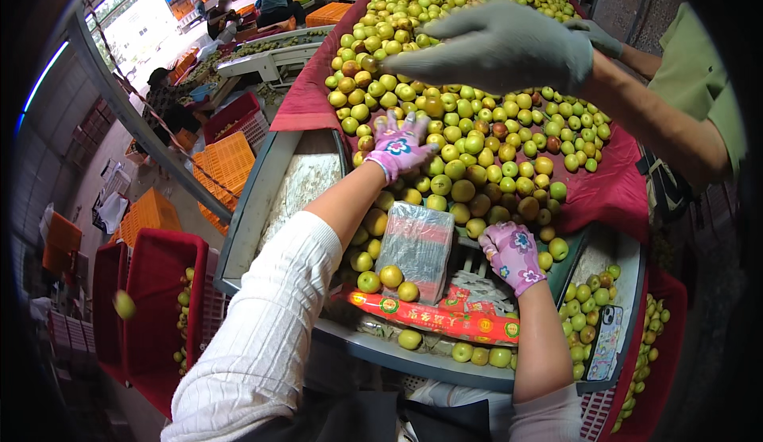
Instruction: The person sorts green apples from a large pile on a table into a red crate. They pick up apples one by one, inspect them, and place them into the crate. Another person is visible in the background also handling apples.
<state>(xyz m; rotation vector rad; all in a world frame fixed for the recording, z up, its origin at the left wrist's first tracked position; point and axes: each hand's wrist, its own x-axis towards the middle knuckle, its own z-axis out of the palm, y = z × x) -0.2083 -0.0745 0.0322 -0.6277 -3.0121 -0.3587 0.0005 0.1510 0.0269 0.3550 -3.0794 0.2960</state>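
Observation:
My left hand (400,145), in a pink flowered glove, lies with fingers spread on a heap of round yellow-green fruit (471,142), some of it browned. My right hand (514,256), gloved alike, has curled fingers beside the lower edge of the heap. Whether it holds a fruit is hidden. Between my forearms a plastic-wrapped block (416,245) rests on the sorting table, with a few fruits against it. Below it runs a red printed strip (435,318) bearing writing. Dark slots (474,257) show between the block and my right hand.
Another person's grey-gloved hand (501,45) reaches over the heap from the right. Red-lined crates (164,287) stand at left, with a blurred fruit (124,305) in the air there. A phone (604,343) lies in the right side tray (626,290). A metal post (143,114) rises at left.

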